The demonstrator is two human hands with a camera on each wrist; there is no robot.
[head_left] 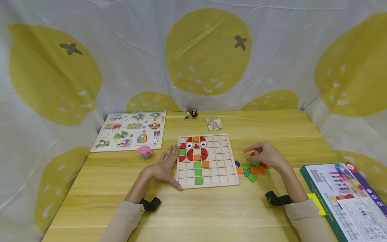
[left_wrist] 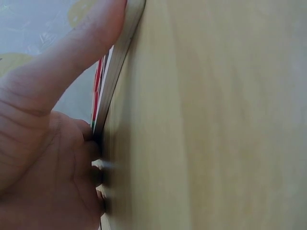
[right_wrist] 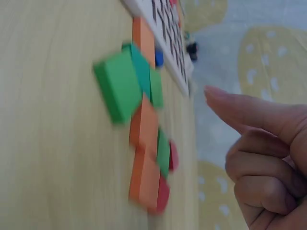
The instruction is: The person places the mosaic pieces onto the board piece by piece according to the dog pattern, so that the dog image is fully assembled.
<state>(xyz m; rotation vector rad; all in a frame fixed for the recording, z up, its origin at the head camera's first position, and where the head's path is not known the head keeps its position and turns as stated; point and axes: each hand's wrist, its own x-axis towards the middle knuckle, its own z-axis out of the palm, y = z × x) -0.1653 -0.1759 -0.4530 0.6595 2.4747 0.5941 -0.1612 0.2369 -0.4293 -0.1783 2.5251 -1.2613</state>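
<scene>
A square wooden grid board (head_left: pixel 222 171) lies in the middle of the table. Red, green and orange pieces and two eye discs form a figure on its left part. My left hand (head_left: pixel 164 168) lies along the board's left edge, fingers spread and thumb at the near corner; its thumb (left_wrist: pixel 76 57) touches the edge in the left wrist view. Above a loose cluster of blocks hovers my right hand (head_left: pixel 267 154), index finger extended and other fingers curled, nothing visibly held. The cluster includes a green block (right_wrist: pixel 117 86), an orange block (right_wrist: pixel 145 179) and a blue piece (head_left: pixel 237 163).
A puzzle board (head_left: pixel 128 131) with vehicle pictures lies at the back left, a pink toy (head_left: pixel 145 151) beside it. Two small figurines (head_left: pixel 191 113) and a picture card (head_left: pixel 214 124) are behind the grid board. A boxed set (head_left: pixel 347 198) covers the right edge.
</scene>
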